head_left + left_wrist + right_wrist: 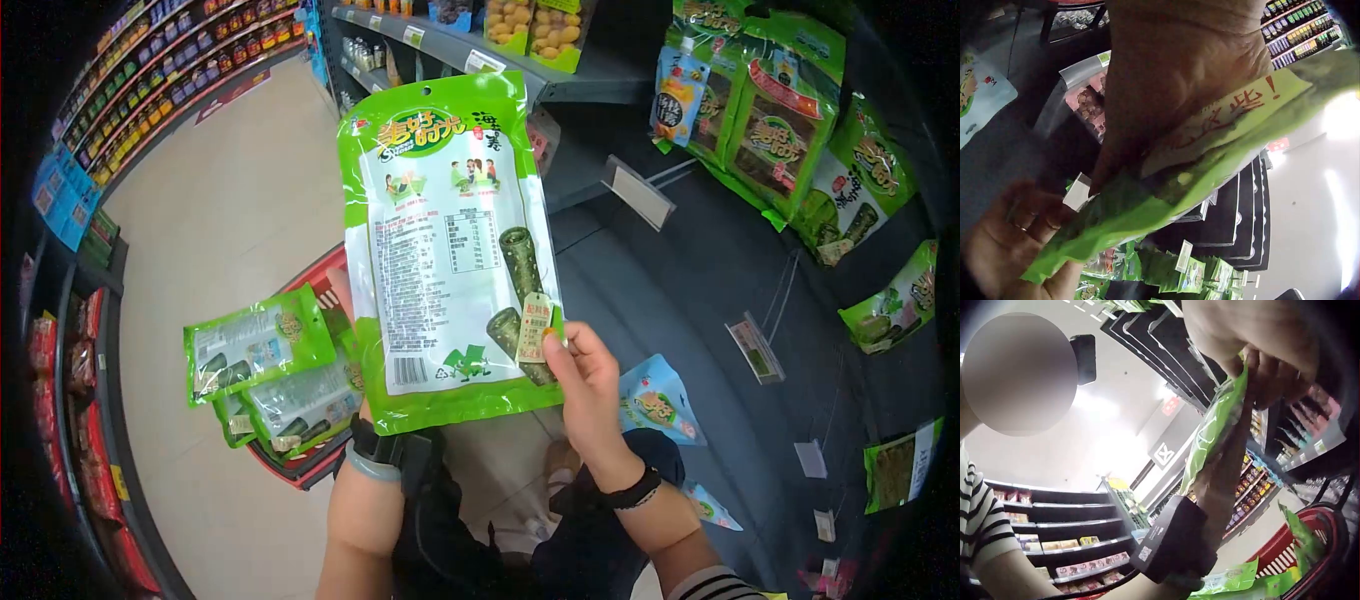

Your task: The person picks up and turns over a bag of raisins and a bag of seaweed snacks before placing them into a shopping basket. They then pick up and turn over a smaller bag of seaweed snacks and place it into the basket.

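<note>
A green and white bag of seaweed rolls [430, 290] is held up in the head view, printed back with its barcode and nutrition table facing me. My right hand [588, 390] pinches its lower right edge, thumb on the printed side. In the right wrist view the right hand [1260, 344] grips the green edge. Behind the bag is my left hand [1185, 81], palm side against it in the left wrist view. The bag hides its fingers, so I cannot tell how they lie.
A red basket [290, 472] with several similar green bags [262, 345] is at the left. On the right, a dark display carries hanging snack bags [785, 140] and price tags on hooks [640, 195]. Blue bags [660, 400] lie low beside my right arm. Stocked shelves [180, 70] line the far left.
</note>
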### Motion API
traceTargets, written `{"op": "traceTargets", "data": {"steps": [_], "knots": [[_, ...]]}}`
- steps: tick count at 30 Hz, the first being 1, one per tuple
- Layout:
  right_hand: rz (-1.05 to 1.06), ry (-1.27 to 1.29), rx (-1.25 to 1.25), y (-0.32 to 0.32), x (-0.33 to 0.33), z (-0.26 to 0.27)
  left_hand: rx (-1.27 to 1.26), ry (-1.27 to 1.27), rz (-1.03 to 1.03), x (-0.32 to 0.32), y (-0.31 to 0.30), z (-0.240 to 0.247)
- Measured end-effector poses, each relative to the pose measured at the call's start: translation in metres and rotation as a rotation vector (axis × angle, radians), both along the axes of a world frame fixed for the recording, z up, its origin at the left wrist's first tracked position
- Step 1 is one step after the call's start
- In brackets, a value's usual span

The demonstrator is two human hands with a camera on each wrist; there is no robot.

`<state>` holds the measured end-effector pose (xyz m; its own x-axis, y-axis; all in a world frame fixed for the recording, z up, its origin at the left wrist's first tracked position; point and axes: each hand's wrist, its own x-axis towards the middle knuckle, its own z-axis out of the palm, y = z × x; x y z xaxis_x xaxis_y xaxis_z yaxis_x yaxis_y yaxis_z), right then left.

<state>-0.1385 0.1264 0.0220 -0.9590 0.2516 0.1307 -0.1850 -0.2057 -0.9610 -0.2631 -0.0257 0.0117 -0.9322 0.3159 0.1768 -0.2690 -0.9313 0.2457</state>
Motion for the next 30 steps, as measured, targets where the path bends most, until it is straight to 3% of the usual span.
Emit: {"op": "traceTargets", "data": {"steps": [9, 23, 30], "knots": [[-0.017, -0.032, -0.045, 0.004, -0.007, -0.009, -0.073, -0.006, 0.065, 0.001, 0.003, 0.002], [-0.089, 0.05, 0.203, 0.005, -0.001, -0.021, -0.121, 0.012, 0.108, 0.021, -0.02, -0.002], [-0.062, 0.039, 0.077, -0.012, -0.016, -0.03, -0.277, -0.001, 0.155, 0.025, -0.038, 0.011]]}}
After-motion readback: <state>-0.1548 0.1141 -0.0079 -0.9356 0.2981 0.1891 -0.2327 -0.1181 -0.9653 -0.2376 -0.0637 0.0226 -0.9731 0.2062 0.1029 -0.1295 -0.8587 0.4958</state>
